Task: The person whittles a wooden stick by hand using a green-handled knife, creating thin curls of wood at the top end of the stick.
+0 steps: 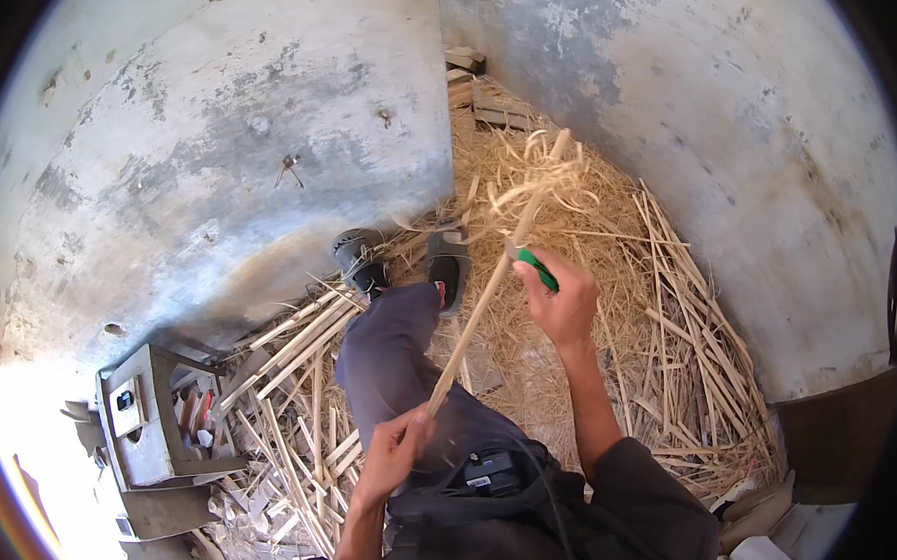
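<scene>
A long, pale wooden stick (479,313) slants up and away from my lap. My left hand (394,454) is closed round its near end, over my thigh. In my right hand (565,297) is a green-handled knife (539,268), its short blade against the stick a little past the middle. Thin curled shavings (543,189) cling to the far part of the stick, beyond the blade. The fingers of my right hand are wrapped round the green handle, which hides part of it.
Straw-like shavings (610,257) cover the floor ahead. Split sticks lie in a pile (700,361) along the right wall and another pile (300,349) at left. A battered wooden cabinet (151,447) stands at lower left. My shoes (448,265) rest near the worn, peeling wall (225,120).
</scene>
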A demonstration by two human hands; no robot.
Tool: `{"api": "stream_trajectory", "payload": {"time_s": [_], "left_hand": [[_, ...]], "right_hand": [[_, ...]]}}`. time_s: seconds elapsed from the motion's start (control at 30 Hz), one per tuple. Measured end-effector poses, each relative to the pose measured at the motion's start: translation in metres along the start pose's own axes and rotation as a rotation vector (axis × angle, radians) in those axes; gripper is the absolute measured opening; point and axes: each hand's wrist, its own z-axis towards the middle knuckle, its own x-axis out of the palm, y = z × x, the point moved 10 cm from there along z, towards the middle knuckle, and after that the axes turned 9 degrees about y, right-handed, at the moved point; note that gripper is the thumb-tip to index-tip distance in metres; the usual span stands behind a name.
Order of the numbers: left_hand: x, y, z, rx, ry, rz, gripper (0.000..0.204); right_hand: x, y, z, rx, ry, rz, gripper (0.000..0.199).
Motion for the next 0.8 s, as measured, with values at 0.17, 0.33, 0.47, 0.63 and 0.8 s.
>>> {"api": "stream_trajectory", "payload": {"time_s": [0.17,0.33,0.47,0.63,0.8], "left_hand": [[0.0,0.01,-0.004,-0.01,0.0,-0.037,0.04],[-0.007,0.024,-0.014,-0.046,0.011,0.06,0.04],[-0.005,0.028,-0.021,-0.1,0.011,0.024,0.04],[-0.003,0.026,-0.017,-0.095,0.0,-0.064,0.039],[-0.014,-0.006,0.001,0.051,-0.113,0.052,0.038]], "right_hand": [[-0.002,-0.011,0.009,-0.019,-0.009,-0.03,0.035],[0.003,-0.065,0.019,0.292,0.074,-0.088,0.041],[-0.008,-0.077,0.025,0.177,-0.009,-0.045,0.037],[-0.003,-0.085,0.011,0.233,-0.061,0.175,0.038],[0.022,-0.044,-0.022,0.205,0.13,0.242,0.039]]}}
